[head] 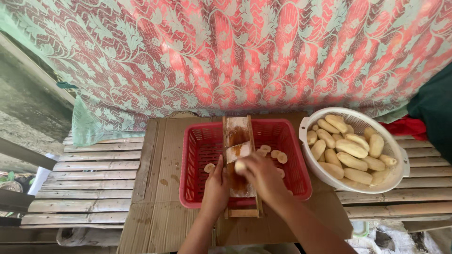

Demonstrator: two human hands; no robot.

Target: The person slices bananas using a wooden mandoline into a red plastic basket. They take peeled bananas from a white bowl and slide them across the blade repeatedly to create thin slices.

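At frame centre, the right hand (264, 176) holds a peeled banana (240, 166) in a closed grip on the wooden slicer (239, 160). The left hand (215, 188) steadies the slicer's edge over the red basket (202, 150).

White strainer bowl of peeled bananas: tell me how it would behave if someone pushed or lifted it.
The white strainer bowl looks tilted, its rim above the slat bench, so a push may rock it. Piled with peeled bananas, it is probably heavy for thin plastic. The smooth bananas could slide or roll out if it tips.

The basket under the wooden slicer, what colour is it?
Red, a plastic mesh basket; the head view shows it best.
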